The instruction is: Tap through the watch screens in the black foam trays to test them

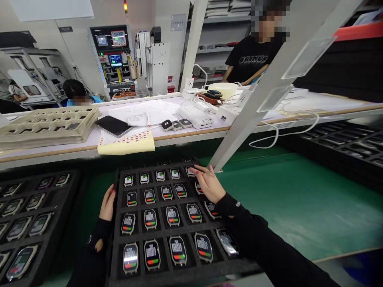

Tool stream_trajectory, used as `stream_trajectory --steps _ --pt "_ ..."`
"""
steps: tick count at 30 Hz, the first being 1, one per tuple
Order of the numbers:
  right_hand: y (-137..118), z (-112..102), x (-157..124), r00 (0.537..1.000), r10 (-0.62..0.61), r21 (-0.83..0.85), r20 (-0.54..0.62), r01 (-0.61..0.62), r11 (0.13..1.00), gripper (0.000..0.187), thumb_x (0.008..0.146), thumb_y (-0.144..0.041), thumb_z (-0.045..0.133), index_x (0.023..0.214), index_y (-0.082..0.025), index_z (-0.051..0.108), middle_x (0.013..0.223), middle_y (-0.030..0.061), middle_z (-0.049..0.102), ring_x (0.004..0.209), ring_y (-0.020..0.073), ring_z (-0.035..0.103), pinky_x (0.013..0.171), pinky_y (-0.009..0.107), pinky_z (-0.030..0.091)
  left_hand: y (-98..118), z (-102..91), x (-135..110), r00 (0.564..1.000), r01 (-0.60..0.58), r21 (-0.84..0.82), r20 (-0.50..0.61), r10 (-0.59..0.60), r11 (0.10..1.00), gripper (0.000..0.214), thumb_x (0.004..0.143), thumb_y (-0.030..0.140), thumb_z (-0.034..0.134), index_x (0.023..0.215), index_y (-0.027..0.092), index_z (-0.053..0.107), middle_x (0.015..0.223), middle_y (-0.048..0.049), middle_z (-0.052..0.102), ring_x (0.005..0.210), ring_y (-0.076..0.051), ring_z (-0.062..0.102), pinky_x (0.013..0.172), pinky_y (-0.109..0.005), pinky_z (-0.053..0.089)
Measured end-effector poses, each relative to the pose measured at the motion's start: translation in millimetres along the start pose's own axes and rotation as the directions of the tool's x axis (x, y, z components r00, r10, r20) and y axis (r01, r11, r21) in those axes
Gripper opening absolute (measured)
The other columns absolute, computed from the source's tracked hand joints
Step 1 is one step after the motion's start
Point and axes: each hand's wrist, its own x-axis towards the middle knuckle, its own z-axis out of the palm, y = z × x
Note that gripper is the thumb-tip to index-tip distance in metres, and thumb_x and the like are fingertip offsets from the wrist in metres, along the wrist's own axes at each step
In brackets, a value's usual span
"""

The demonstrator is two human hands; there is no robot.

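Observation:
A black foam tray (116, 239) lies before me on the green surface, with rows of lit smartwatches in its pockets. Most screens show white text above a red and green bar. Along the tray's left wall rests my left hand (107, 203), fingers stretched out against the edge and nothing held. My right hand (209, 184) reaches over the tray's far right corner, its fingers extended and apart. Its fingertips are at a smartwatch (189, 172) in the far row and partly cover it. A smartwatch (228, 242) in the near right pocket shows a dark, glare-streaked screen.
Another watch tray (64, 215) stands at left, a third (338, 139) at far right. A slanted grey post (254, 99) rises beside my right hand. The shelf ahead carries a phone (113, 126), a white power bank (196, 113) and cables. Two people are beyond it.

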Motion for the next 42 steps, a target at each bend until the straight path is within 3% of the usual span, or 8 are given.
stream_trajectory --steps 4,10,15,24,31,42 --pt "-7.2 -5.3 1.0 1.0 -0.002 0.003 0.0 0.002 1.0 0.054 0.103 -0.036 0.018 0.121 -0.017 0.066 0.121 0.0088 0.066 0.127 0.0292 0.048 0.114 0.067 0.014 -1.9 -0.3 1.0 1.0 -0.012 0.014 -0.008 0.013 1.0 0.045 0.093 0.039 0.052 0.134 0.022 0.053 0.147 -0.0075 0.046 0.139 -0.025 0.038 0.116 -0.038 0.033" --pt "-27.9 3.0 13.5 0.981 -0.122 0.004 0.148 0.123 0.992 0.051 0.103 -0.034 0.021 0.122 -0.021 0.066 0.119 0.0064 0.067 0.126 0.0281 0.05 0.115 0.066 0.013 -6.4 -1.0 3.8 1.0 -0.018 0.016 -0.014 0.018 1.0 0.044 0.093 0.038 0.052 0.134 0.022 0.052 0.146 -0.0073 0.047 0.138 -0.024 0.04 0.115 -0.037 0.035" --pt "-40.0 14.3 23.0 0.954 -0.197 -0.008 0.226 0.204 0.979 0.051 0.103 -0.031 0.02 0.122 -0.018 0.066 0.116 0.0091 0.068 0.125 0.0283 0.05 0.115 0.066 0.014 -9.5 -1.2 5.3 0.999 -0.028 0.02 -0.018 0.029 0.999 0.042 0.093 0.037 0.053 0.132 0.022 0.054 0.146 -0.0079 0.047 0.138 -0.025 0.04 0.115 -0.037 0.035" --pt "-43.1 19.4 20.0 0.937 -0.227 -0.04 0.264 0.246 0.968 0.052 0.103 -0.031 0.021 0.116 -0.016 0.069 0.115 0.0094 0.069 0.128 0.0301 0.048 0.114 0.068 0.013 -10.0 0.7 2.7 0.999 -0.054 0.035 -0.002 0.054 0.998 0.047 0.093 0.044 0.053 0.134 0.022 0.051 0.146 -0.0083 0.046 0.138 -0.024 0.039 0.116 -0.036 0.034" --pt "-43.4 12.9 26.5 0.942 -0.22 -0.044 0.252 0.238 0.97 0.053 0.103 -0.032 0.02 0.123 -0.014 0.065 0.118 0.011 0.067 0.129 0.03 0.047 0.115 0.067 0.013 -13.0 0.2 2.4 0.998 -0.056 0.025 0.003 0.055 0.998 0.047 0.093 0.043 0.052 0.135 0.022 0.05 0.147 -0.0081 0.046 0.138 -0.023 0.039 0.115 -0.034 0.035" --pt "-73.5 35.0 37.5 0.869 -0.324 0.044 0.374 0.332 0.942 0.05 0.103 -0.029 0.021 0.122 -0.016 0.065 0.119 0.0092 0.067 0.128 0.0285 0.048 0.114 0.067 0.015 -19.8 2.1 7.8 0.997 -0.077 0.029 -0.015 0.077 0.997 0.043 0.093 0.04 0.052 0.132 0.022 0.053 0.145 -0.0078 0.049 0.138 -0.024 0.039 0.113 -0.036 0.037"
